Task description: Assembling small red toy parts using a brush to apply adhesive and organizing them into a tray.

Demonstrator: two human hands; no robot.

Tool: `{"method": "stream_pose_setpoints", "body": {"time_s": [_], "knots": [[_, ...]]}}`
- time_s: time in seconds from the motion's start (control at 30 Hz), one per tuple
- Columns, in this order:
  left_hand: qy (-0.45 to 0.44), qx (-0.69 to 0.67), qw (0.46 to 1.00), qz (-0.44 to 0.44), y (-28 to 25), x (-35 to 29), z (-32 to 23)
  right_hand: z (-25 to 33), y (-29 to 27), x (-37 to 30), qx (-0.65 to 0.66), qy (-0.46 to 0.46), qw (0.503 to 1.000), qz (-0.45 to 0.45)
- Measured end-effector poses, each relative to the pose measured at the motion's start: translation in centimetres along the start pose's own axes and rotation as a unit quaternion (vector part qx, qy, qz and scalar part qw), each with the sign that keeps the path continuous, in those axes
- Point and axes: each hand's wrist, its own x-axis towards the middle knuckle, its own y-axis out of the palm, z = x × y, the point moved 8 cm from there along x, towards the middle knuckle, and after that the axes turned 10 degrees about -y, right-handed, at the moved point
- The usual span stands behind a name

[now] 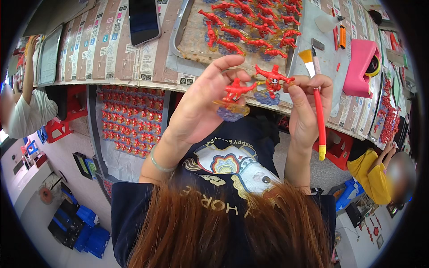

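My left hand (194, 105) is raised over my lap, fingers curled around a small red plastic figurine (236, 90) with a translucent blue and yellow base. Between the thumb and fingertips of my right hand (307, 109) is a second red figurine (273, 81), its arms spread, also on a bluish clear base. The same right hand keeps a flat brush (319, 120) tucked in its fingers. Its tan bristles point away from me, and the red handle with a yellow end hangs downward. The two figurines are close together; whether they touch I cannot tell.
A tray (178, 35) of several red figurines sits on the paper-covered table. Left of it lies a phone (144, 22); to its right, a pink tape dispenser (359, 67) and a squeeze bottle (326, 22). A lower tray (120, 167) holds more figurines. Other people work at both sides.
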Motion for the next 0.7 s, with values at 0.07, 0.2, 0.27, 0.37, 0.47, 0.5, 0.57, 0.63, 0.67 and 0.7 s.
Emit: {"method": "stream_pose_setpoints", "body": {"time_s": [0.07,0.2,0.27,0.37,0.47,0.5,0.57,0.63,0.67,0.7], "knots": [[0.007,0.031,0.999,0.015,0.6,0.0,-0.1,0.1,0.5,0.0,0.011,0.006,1.000,0.007],[0.047,0.275,0.956,-0.090,1.0,-0.2,-0.6,-0.1,2.1,-0.6,0.051,0.019,0.997,0.047],[0.033,0.333,0.936,-0.110,0.2,-0.3,-0.3,0.0,2.3,-0.5,0.069,0.038,0.996,0.047],[0.039,0.325,0.939,-0.109,0.3,-0.3,-0.4,0.0,2.6,-0.4,0.110,0.077,0.990,0.049],[0.032,0.329,0.939,-0.099,0.5,-0.5,-0.2,0.1,3.0,-0.5,0.159,0.089,0.981,0.073],[0.033,0.332,0.937,-0.101,0.6,-0.6,-0.2,0.4,3.0,-0.4,0.154,0.063,0.982,0.088],[0.039,0.341,0.933,-0.109,1.0,-0.9,-0.3,0.5,3.0,-0.2,0.150,0.039,0.982,0.105],[0.046,0.351,0.928,-0.117,1.4,-1.1,-0.6,1.0,3.0,-0.2,0.140,-0.006,0.982,0.129],[0.037,0.369,0.921,-0.120,1.5,-1.2,-0.6,1.0,3.0,-0.2,0.140,-0.006,0.982,0.129],[0.029,0.388,0.913,-0.124,1.5,-1.3,-0.6,1.2,3.1,-0.3,0.141,-0.018,0.981,0.131]]}}
